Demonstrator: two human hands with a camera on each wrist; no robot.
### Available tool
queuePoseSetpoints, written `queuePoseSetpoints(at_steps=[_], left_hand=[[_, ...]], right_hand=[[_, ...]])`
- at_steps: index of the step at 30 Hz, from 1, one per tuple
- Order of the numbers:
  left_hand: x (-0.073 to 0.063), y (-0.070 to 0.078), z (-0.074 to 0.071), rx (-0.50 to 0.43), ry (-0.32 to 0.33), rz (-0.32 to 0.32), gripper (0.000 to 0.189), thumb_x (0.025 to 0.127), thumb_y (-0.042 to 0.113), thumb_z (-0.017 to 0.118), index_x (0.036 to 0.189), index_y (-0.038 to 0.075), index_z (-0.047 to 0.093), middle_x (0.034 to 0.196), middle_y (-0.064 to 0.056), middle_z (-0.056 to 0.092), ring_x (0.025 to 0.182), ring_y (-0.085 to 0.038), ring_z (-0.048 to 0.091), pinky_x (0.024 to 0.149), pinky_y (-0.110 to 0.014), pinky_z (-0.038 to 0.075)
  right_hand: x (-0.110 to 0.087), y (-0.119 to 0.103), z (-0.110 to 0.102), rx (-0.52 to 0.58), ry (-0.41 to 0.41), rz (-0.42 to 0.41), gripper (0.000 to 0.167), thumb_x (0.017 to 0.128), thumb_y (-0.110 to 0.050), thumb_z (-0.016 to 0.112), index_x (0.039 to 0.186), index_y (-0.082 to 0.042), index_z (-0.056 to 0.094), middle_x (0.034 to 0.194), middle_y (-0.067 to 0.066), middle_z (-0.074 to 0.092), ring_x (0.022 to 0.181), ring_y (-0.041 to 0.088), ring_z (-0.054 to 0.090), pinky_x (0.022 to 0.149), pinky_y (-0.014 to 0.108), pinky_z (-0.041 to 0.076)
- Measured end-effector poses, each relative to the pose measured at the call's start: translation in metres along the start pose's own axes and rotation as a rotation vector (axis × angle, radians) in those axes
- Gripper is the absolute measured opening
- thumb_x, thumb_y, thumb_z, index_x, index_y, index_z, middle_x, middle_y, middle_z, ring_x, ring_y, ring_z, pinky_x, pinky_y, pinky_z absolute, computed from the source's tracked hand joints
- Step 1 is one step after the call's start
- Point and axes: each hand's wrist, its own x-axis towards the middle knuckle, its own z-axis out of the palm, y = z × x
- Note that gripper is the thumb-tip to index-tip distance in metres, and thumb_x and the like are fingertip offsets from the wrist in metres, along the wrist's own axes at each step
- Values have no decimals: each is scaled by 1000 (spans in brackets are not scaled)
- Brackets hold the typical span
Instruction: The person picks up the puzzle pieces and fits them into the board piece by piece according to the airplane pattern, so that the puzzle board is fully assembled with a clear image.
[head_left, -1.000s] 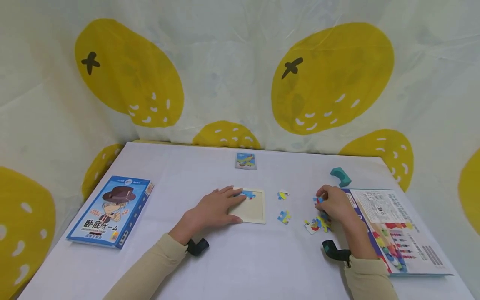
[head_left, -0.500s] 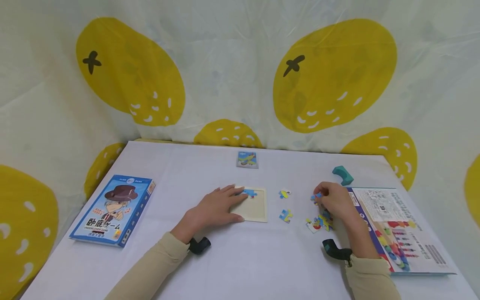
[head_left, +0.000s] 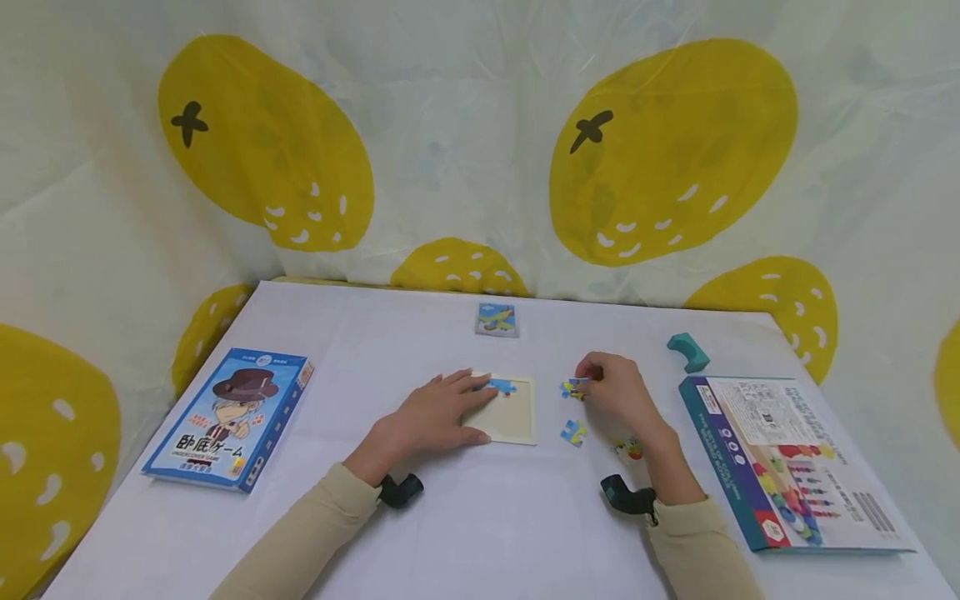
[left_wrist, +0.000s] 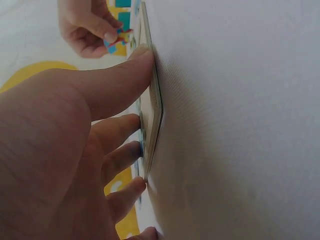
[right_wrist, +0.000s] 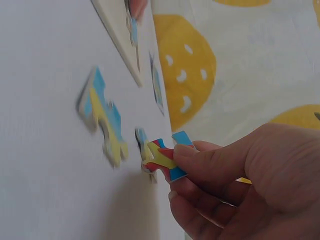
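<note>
My left hand [head_left: 431, 421] lies across the left side of a pale puzzle tray [head_left: 517, 427], fingers spread and thumb on its near edge. A blue puzzle piece [head_left: 505, 387] sits at the tray's upper side, partly under the fingers. Right of the tray, my right hand [head_left: 618, 393] pinches a blue, yellow and red puzzle piece [right_wrist: 164, 161] between thumb and fingers. Behind it in the right wrist view shows another piece [right_wrist: 141, 137]. A blue-and-yellow piece [head_left: 573, 432] lies just in front. More pieces [head_left: 628, 450] lie partly hidden by the right wrist.
A small airplane picture card [head_left: 497, 320] lies beyond the tray. At left is a blue game box [head_left: 225, 417]. A large flat box [head_left: 795, 467] and a teal arch block [head_left: 687, 352] stand at right. Patterned cloth [head_left: 465, 150] hangs behind the table.
My right hand has lifted a puzzle piece from the pile by the flat box and carried it left toward the tray. My left hand has stayed on the tray.
</note>
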Motion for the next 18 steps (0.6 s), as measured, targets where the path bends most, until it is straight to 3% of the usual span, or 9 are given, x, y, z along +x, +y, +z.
queuePoseSetpoints(at_steps=[5, 18], left_hand=[[1, 0, 1, 2, 3, -4, 74, 91, 60, 60, 154, 30, 36, 163, 7, 31, 154, -22, 23, 121, -54, 28], [1, -2, 0, 11, 11, 4, 74, 91, 62, 59, 154, 31, 38, 163, 8, 32, 153, -23, 25, 119, -54, 30]], right_hand=[[6, -15, 13, 30, -4, -34, 7, 86, -2, 71, 92, -5, 70, 86, 10, 68, 80, 22, 57, 71, 29, 48], [20, -37, 46, 132, -26, -10, 9, 84, -8, 76, 92, -8, 72, 79, 5, 60, 77, 20, 54, 66, 27, 44]])
